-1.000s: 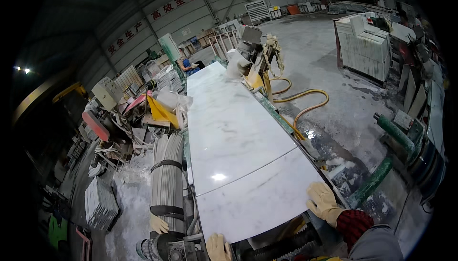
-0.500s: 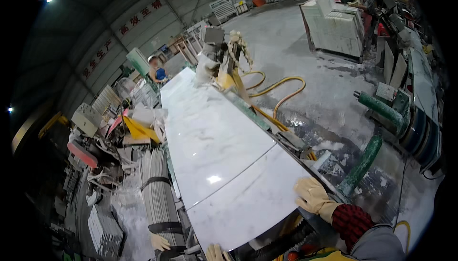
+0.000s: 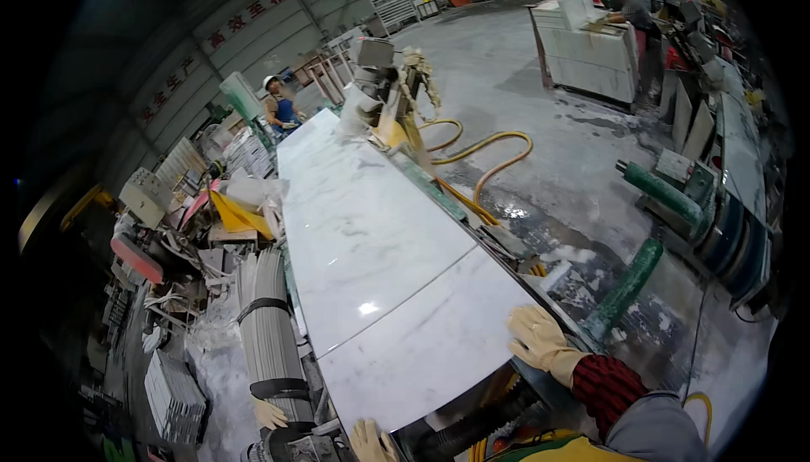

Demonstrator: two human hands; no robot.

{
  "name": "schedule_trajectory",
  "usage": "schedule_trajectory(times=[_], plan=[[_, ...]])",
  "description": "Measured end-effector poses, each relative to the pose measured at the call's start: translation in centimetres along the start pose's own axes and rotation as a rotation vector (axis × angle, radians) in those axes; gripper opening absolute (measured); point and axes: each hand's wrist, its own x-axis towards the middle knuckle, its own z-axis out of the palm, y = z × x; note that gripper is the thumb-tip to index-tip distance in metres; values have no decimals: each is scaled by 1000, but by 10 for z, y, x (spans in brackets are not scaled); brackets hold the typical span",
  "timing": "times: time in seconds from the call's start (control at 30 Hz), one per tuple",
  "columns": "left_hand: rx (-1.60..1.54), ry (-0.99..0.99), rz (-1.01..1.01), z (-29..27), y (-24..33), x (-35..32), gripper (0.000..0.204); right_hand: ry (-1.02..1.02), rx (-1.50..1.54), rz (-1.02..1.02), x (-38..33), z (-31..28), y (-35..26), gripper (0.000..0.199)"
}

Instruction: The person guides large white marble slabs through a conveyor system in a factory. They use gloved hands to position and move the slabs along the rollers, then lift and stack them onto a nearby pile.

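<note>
A white, grey-veined stone slab [image 3: 422,348] lies flat on a long machine bed, its far edge meeting a longer polished slab [image 3: 371,226] at a thin dark seam. My right hand [image 3: 540,340], in a cream glove, rests on the near slab's right edge with its fingers spread. At the near left corner, my left hand [image 3: 371,442], gloved alike, lays its fingers on the slab; its wrist falls outside the picture. Left of that corner is another cream glove [image 3: 270,414]; I cannot tell whether a hand is in it.
A ribbed grey roll [image 3: 274,335] stands along the bed's left side. Yellow hoses [image 3: 498,167] curl over the wet floor at right, near green rollers [image 3: 629,289]. One co-worker [image 3: 280,108] is at the bed's far end, another [image 3: 629,10] by stacked slabs [image 3: 586,57].
The whole scene has shifted slightly left and up in the picture. My right hand's fingers look a little more spread. Both hands stay at the near slab, which shows no clear movement along the bed.
</note>
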Motion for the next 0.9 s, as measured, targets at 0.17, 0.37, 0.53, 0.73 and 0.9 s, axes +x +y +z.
schedule_trajectory(times=[0.17,0.37,0.53,0.73,0.9], plan=[[-49,119,126,-12,3,-7,48,5,68,8,-6,6,1,48],[-26,-58,24,-18,8,-7,52,86,-21,-51,-1,-10,-6,30],[-26,-46,0,-12,1,-12,53,130,-70,-26,0,6,-3,15],[7,-42,-37,-26,18,-8,54,162,-76,-60,4,-3,-9,18],[1,-33,-50,-21,15,-11,54,201,-22,-115,4,-16,-16,22]])
